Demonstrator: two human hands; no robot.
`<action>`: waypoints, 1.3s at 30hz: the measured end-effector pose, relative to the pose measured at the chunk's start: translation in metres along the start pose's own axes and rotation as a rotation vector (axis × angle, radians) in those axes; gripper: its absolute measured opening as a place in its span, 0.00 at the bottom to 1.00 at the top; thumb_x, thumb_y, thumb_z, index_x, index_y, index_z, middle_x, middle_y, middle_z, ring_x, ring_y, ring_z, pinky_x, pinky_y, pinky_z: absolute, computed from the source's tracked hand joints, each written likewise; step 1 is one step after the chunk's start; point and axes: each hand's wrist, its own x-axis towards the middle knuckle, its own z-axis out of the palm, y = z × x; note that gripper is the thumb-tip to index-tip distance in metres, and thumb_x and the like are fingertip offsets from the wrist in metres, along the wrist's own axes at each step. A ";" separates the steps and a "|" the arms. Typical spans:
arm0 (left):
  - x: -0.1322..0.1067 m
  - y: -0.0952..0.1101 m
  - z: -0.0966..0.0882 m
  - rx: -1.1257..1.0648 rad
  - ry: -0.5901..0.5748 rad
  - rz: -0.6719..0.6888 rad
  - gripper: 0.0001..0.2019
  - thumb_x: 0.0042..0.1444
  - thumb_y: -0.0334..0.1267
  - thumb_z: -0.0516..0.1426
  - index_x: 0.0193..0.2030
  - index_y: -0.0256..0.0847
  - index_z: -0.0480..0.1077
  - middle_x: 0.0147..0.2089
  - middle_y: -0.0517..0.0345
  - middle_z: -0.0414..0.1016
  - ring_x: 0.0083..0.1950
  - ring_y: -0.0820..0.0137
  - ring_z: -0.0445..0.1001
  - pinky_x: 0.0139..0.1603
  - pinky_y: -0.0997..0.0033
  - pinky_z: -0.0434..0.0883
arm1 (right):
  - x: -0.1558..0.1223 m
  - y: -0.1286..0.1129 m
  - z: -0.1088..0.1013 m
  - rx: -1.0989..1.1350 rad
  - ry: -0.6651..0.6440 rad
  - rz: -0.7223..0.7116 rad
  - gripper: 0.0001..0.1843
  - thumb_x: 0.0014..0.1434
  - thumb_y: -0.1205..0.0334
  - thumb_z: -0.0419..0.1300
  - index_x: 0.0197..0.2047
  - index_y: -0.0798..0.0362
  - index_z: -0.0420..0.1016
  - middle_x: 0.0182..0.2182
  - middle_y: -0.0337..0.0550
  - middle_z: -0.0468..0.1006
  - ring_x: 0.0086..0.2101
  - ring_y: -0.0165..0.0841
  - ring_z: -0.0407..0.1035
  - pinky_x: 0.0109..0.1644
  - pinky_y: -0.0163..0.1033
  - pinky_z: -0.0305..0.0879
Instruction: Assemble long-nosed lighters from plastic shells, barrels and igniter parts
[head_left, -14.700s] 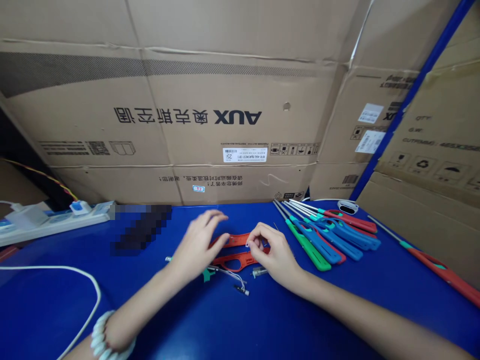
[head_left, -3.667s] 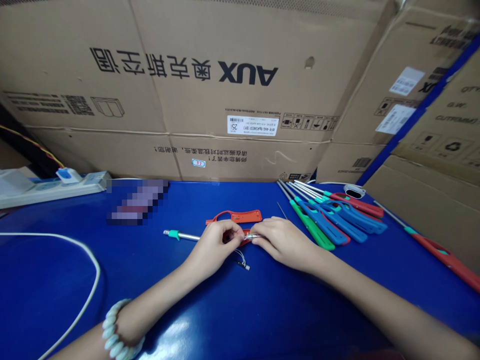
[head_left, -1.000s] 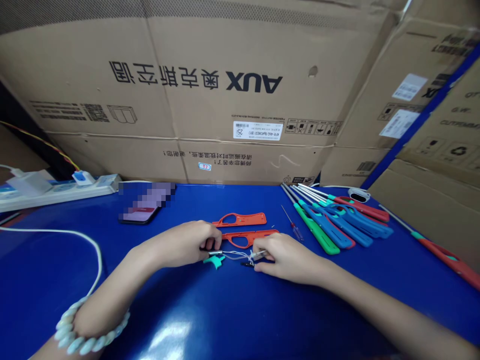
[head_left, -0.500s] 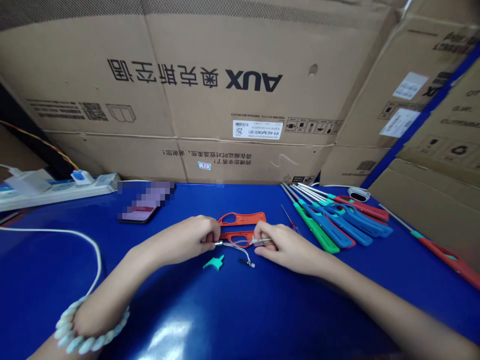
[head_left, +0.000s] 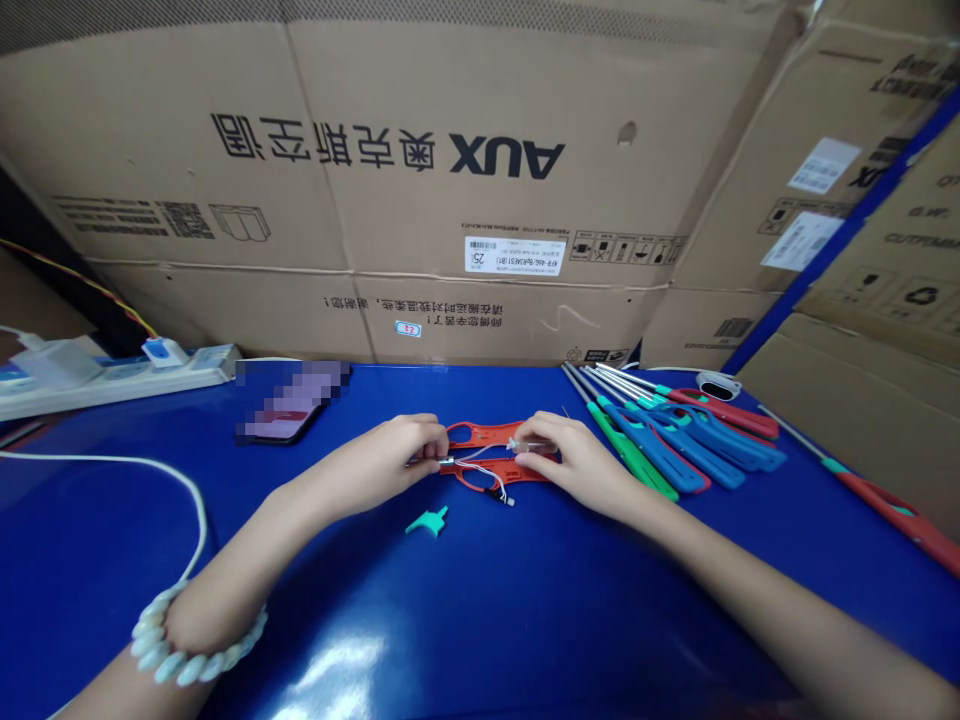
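Observation:
My left hand (head_left: 409, 445) is closed on a thin metal tube (head_left: 447, 462), whose bright end sticks out past the fingertips. In a pinch, my right hand (head_left: 559, 450) holds a small clear fuel tank (head_left: 534, 447) with a pale valve tip. Thin wires and a hose (head_left: 476, 466) run from the tube's end; the wires reach a small black igniter (head_left: 496, 494) hanging over the lower shell's edge. Two orange lighter shell halves lie beneath the hands, the upper half (head_left: 487, 434) behind the lower half (head_left: 538, 470). A green trigger (head_left: 429, 521) lies nearer to me.
Several long lighters (head_left: 660, 440), green, blue and red, lie at the right; another red one (head_left: 900, 510) is farther right. A phone (head_left: 289, 405) and a power strip (head_left: 127, 380) lie at the left. A cardboard wall (head_left: 420, 220) closes off the back of the blue table (head_left: 450, 640).
Both hands have moved away from me, over the shell halves, carrying the tube and the fuel tank. The dangling igniter has come along, from the bare table to the lower half's edge.

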 end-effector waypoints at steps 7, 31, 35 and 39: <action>0.002 0.001 0.003 0.029 -0.011 -0.040 0.05 0.58 0.32 0.51 0.35 0.39 0.68 0.36 0.57 0.69 0.34 0.71 0.67 0.36 0.72 0.64 | 0.001 0.006 0.003 -0.117 -0.033 0.004 0.03 0.61 0.67 0.58 0.38 0.54 0.73 0.36 0.42 0.72 0.36 0.31 0.68 0.40 0.36 0.62; 0.005 0.002 0.006 0.230 -0.017 -0.049 0.08 0.59 0.29 0.52 0.34 0.39 0.72 0.36 0.56 0.72 0.36 0.68 0.73 0.36 0.72 0.64 | -0.003 -0.004 0.015 -0.235 -0.086 0.022 0.05 0.62 0.65 0.58 0.40 0.55 0.74 0.38 0.44 0.73 0.38 0.32 0.70 0.42 0.35 0.64; 0.006 0.011 0.003 0.324 -0.047 -0.046 0.08 0.60 0.29 0.52 0.34 0.39 0.73 0.37 0.55 0.73 0.36 0.67 0.73 0.37 0.70 0.63 | -0.004 -0.005 0.015 -0.240 -0.093 0.027 0.05 0.62 0.65 0.58 0.40 0.55 0.74 0.39 0.44 0.73 0.38 0.33 0.70 0.43 0.35 0.64; 0.007 0.016 0.005 0.434 -0.062 -0.004 0.10 0.59 0.26 0.51 0.33 0.38 0.72 0.39 0.53 0.74 0.37 0.67 0.74 0.40 0.67 0.62 | -0.003 -0.005 0.015 -0.232 -0.086 0.023 0.05 0.62 0.65 0.58 0.40 0.55 0.74 0.38 0.44 0.73 0.38 0.33 0.70 0.42 0.35 0.64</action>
